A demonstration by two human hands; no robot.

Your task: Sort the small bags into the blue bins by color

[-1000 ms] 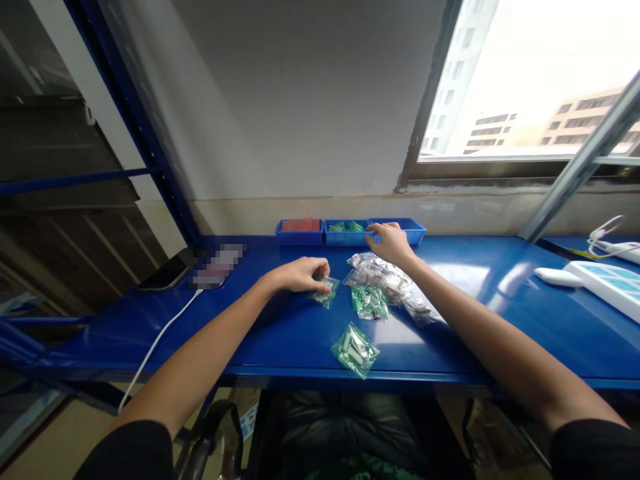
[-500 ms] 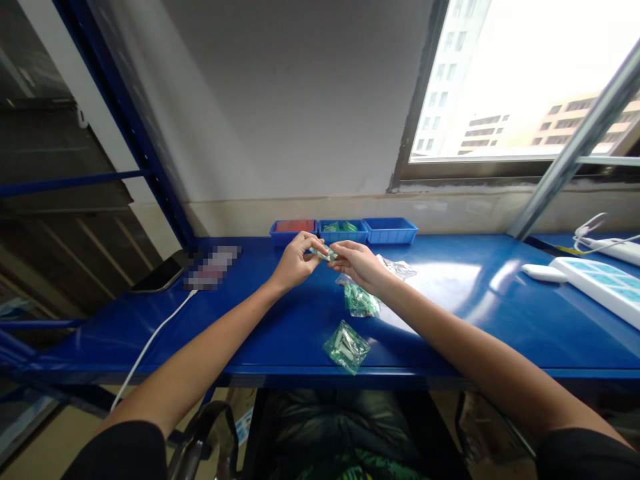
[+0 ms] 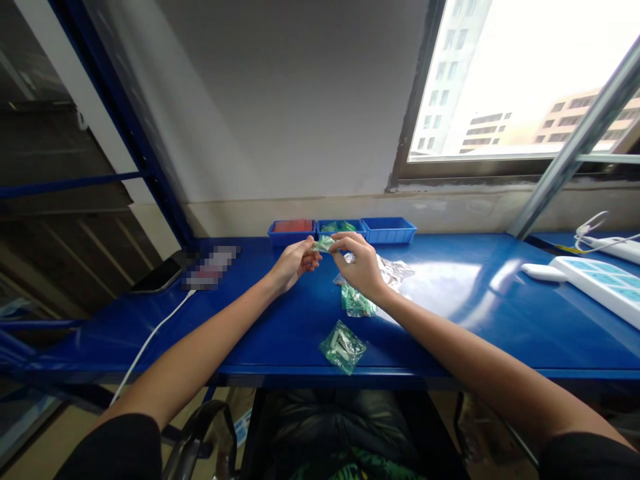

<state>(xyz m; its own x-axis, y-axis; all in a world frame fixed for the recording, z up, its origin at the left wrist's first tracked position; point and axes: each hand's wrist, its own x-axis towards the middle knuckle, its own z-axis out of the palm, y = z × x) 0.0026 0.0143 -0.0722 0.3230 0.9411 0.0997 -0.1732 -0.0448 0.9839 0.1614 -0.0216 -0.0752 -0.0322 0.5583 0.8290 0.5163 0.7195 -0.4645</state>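
A small green-tinted plastic bag (image 3: 325,244) is stretched between my two hands, above the blue tabletop. My left hand (image 3: 294,264) pinches its left end between thumb and fingers. My right hand (image 3: 359,261) grips the opposite end from the right, fingers bent over it. What the bag contains is too small to make out. Below my right hand lies a pile of green packets (image 3: 358,301), partly covered by clear plastic wrapping (image 3: 395,270). Closer to the front edge, a flat green bag (image 3: 343,347) with pale elongated pieces inside lies by itself.
Three blue bins stand along the wall: one with red sheets (image 3: 293,226), one with green packets (image 3: 345,227), and a right-hand bin (image 3: 389,231). At left are a dark phone-like device (image 3: 159,273) and a white cable (image 3: 155,333). A white power strip (image 3: 600,287) lies at right.
My right hand has turned upward, fingers now curled over the bag's right end. My left hand has rotated, its lower fingers showing beneath. The bag has risen slightly and looks more spread out.
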